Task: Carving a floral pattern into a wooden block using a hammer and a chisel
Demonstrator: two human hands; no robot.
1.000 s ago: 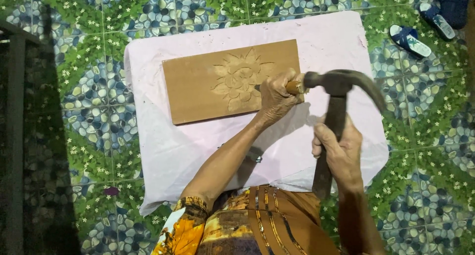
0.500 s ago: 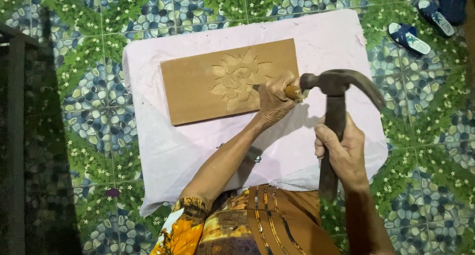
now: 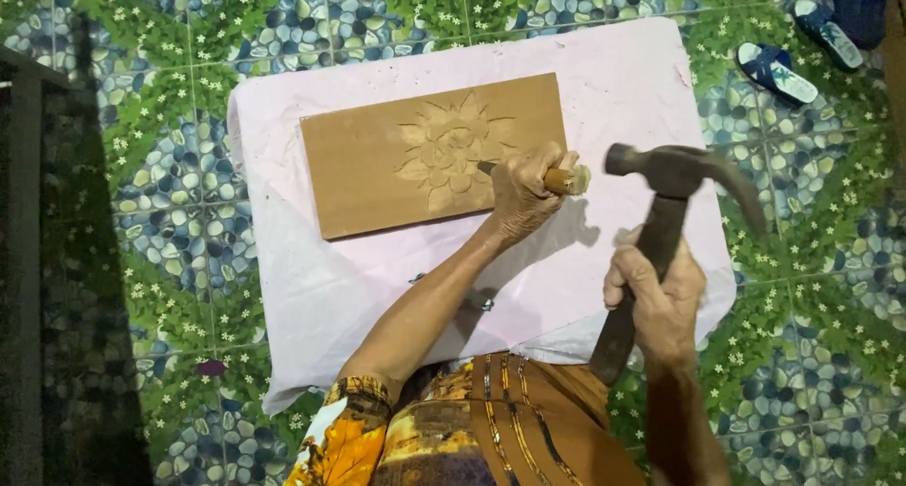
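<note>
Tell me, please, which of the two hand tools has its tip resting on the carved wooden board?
The chisel, gripped in the left hand. The hammer in the right hand is held up, clear of the board.

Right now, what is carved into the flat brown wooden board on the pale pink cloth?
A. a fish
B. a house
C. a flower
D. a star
C: the flat brown wooden board shows a carved flower with layered petals, where the left hand sets the wooden-handled chisel.
</note>
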